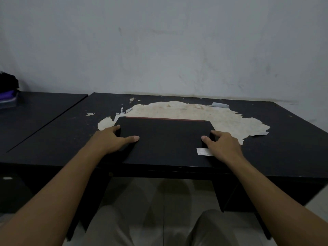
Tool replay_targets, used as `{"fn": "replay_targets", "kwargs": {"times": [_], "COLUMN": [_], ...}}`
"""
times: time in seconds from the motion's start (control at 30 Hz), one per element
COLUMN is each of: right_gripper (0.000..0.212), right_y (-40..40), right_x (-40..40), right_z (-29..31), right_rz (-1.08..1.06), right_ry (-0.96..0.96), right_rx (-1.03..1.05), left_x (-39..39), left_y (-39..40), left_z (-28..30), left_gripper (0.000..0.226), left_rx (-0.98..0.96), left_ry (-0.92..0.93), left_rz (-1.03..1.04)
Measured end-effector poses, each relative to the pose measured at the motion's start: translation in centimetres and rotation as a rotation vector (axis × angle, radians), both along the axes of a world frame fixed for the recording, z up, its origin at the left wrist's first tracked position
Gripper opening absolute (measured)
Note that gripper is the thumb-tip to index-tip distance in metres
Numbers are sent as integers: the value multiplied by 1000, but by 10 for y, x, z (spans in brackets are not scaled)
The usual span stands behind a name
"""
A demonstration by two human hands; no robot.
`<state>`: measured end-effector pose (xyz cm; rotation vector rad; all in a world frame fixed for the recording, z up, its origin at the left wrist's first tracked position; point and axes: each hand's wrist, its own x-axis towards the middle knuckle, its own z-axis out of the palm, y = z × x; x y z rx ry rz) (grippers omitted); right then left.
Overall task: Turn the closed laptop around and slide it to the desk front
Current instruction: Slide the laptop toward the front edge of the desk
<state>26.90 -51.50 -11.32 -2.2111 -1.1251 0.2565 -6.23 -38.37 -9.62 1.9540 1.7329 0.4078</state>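
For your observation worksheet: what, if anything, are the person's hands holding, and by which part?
Both hands hold the closed laptop by its sides: left hand on the left edge, right hand on the right edge, thumbs resting on the lid.

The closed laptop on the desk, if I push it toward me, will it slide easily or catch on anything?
The closed laptop looks like a rigid flat slab, so it should move as one piece under the left hand and right hand. It probably slides, but its far part lies over the peeled patch of the desk, whose ragged edges might drag. Unlikely to tip.
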Motion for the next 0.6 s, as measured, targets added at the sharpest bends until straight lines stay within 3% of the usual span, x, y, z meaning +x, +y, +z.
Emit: {"fn": "replay_targets", "kwargs": {"times": [0.23,0.47,0.6], "right_gripper": [65,56,53], "right_y": [2,14,16], "right_x": [1,11,13], "right_z": [-5,11,17], "right_rz": [24,160,220], "right_ry": [-125,-295,-301], "right_rx": [-85,-397,-452], "left_x": [3,3,5], "left_y": [3,0,-3], "left_z": [-1,-6,-10], "left_gripper": [118,120,126], "left_rx": [3,66,92], "left_ry": [115,213,224], "left_rz": [-60,-72,-55]}}
